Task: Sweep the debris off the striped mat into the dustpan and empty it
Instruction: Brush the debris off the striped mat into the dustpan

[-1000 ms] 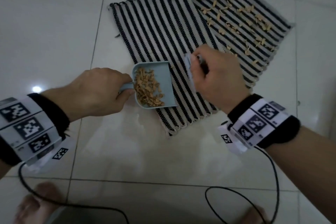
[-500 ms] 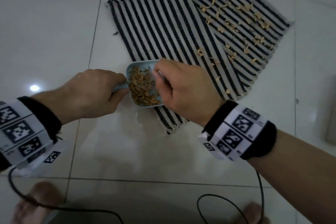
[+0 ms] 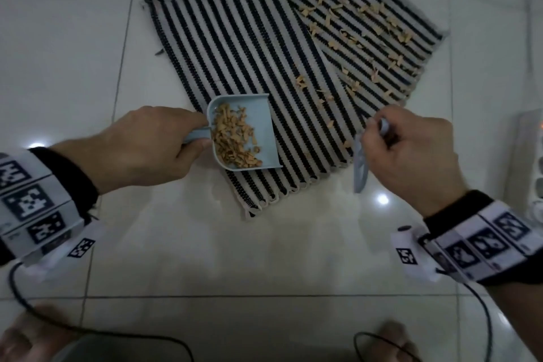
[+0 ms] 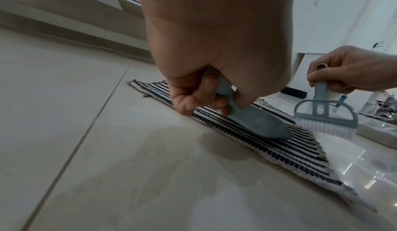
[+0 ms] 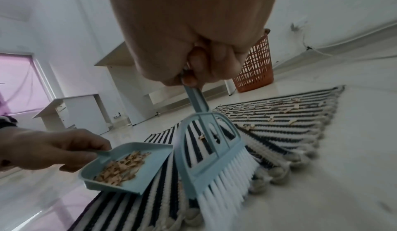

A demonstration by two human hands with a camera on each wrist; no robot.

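A black-and-white striped mat lies on the tiled floor, with tan debris scattered over its far right part. My left hand grips the handle of a pale blue dustpan, which rests on the mat's near edge and holds a pile of debris. My right hand grips the handle of a small blue brush at the mat's near right corner. In the right wrist view the brush has white bristles just right of the dustpan.
An orange mesh basket stands beyond the mat's far end. White furniture lines the wall. A white power strip lies at the right edge. Black cables trail from both wrists. Feet show at the bottom.
My right hand has pulled the brush out of the dustpan mouth and swung it right to the mat's near right corner. The dustpan stays held in place.
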